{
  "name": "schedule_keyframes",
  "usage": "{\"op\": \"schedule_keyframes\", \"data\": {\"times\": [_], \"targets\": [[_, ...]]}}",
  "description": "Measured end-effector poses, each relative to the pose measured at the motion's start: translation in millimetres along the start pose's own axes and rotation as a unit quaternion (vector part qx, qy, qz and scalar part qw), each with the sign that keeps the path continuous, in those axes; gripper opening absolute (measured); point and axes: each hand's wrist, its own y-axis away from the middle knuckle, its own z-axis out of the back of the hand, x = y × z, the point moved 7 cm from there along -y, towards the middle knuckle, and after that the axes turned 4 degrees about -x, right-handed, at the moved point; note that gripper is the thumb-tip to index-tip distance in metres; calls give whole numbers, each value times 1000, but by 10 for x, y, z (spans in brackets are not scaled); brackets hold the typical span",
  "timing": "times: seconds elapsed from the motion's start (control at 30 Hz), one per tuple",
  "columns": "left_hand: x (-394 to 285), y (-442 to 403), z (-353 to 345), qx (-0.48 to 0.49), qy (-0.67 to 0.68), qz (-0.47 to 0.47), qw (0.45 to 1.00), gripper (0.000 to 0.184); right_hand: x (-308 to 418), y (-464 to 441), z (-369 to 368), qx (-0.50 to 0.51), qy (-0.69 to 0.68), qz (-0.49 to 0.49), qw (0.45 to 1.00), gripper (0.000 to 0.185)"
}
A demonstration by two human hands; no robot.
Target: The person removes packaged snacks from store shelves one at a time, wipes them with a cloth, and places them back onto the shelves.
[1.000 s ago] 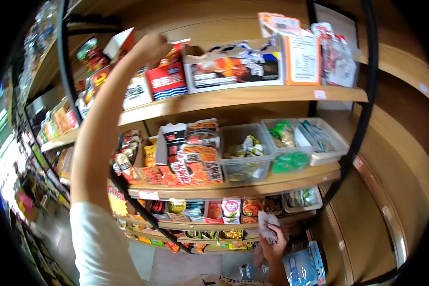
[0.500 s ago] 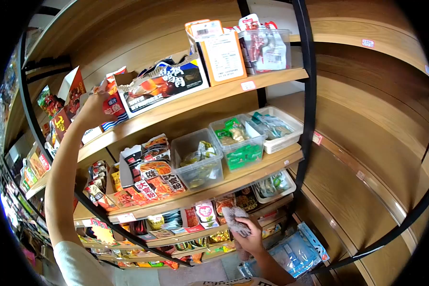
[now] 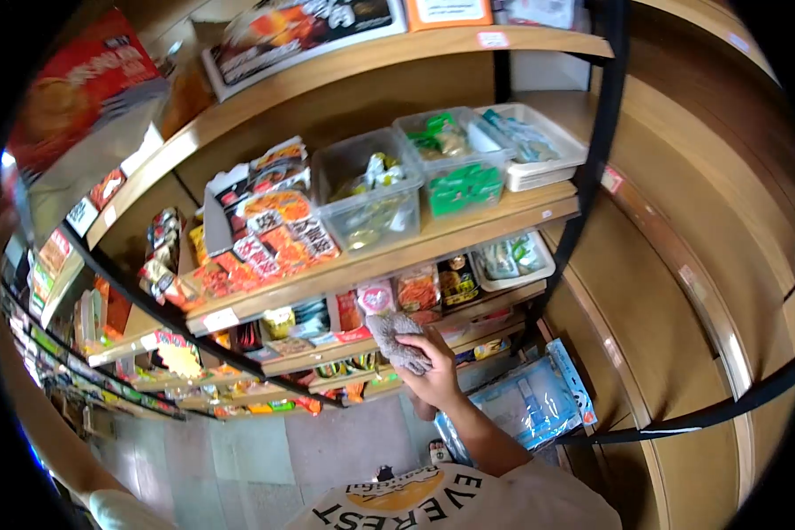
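Observation:
My left forearm (image 3: 40, 411) rises along the left edge of the view. My left hand, mostly lost in the dark rim, is at a red snack box (image 3: 88, 93). That box is tilted off the shelf, large and close to me, its pale underside showing. My right hand (image 3: 433, 364) is closed around a bunched grey cloth (image 3: 399, 344), in front of the lower shelves. Near the cloth stand a pink-and-white packet (image 3: 375, 298) and an orange-red packet (image 3: 418, 293).
On the upper shelf (image 3: 344, 64) is a dark printed carton (image 3: 305, 35). Below it are an open box of orange packets (image 3: 274, 221), clear plastic bins (image 3: 367, 199) and a white basket (image 3: 539, 159). A black post (image 3: 599, 132) stands at right. A blue plastic package (image 3: 521, 402) lies low.
My left hand has moved left and toward me from beside the dark carton, and a red box now appears lifted there. The view tilts lower; my right hand still grips the cloth.

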Motion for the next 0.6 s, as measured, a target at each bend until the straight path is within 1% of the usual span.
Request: {"op": "schedule_keyframes", "data": {"times": [0.03, 0.13, 0.2, 0.27, 0.33, 0.37, 0.4, 0.43, 0.47, 0.5, 0.53, 0.57, 0.6], "targets": [[-24, 224, 40, -11, -14, -4, 1000, 39, -18, 27, -65, 10, 6, -5, 1000, 34], [-20, 972, 262, -57, -47, 12, 997, 52, -66, 149, -246, 45, -22, -63, 997, 36], [60, 1541, 439, -95, -74, 44, 992, 61, -155, 290, -339, 38, -13, -69, 997, 36], [216, 2093, 557, -129, -91, 79, 984, 71, -202, 445, -418, 55, 13, -80, 995, 34], [433, 2670, 607, -157, -95, 118, 976, 80, -130, 566, -497, 68, 54, -68, 994, 36], [565, 2974, 602, -167, -94, 145, 971, 85, -134, 658, -547, 64, 46, -71, 994, 36], [712, 3261, 560, -168, -98, 171, 966, 89, -47, 723, -601, 68, 84, -69, 992, 36], [855, 3543, 491, -159, -97, 192, 964, 94, 11, 798, -667, 55, 92, -65, 992, 36], [966, 3861, 404, -118, -205, 202, 950, 90, 68, 872, -752, 41, 100, -61, 992, 36], [864, 3748, 195, -48, -211, 176, 960, 78, 110, 959, -846, 40, 96, -74, 992, 36], [992, 3945, 87, -54, -151, 185, 970, 64, 162, 1054, -955, 38, 105, -73, 991, 36], [1141, 4191, 25, -47, -129, 258, 956, 57, 227, 1144, -1081, 43, 114, -71, 990, 37], [1300, 4503, -32, -72, -72, 289, 952, 53, 278, 1221, -1199, 47, 125, -66, 989, 37]]}}
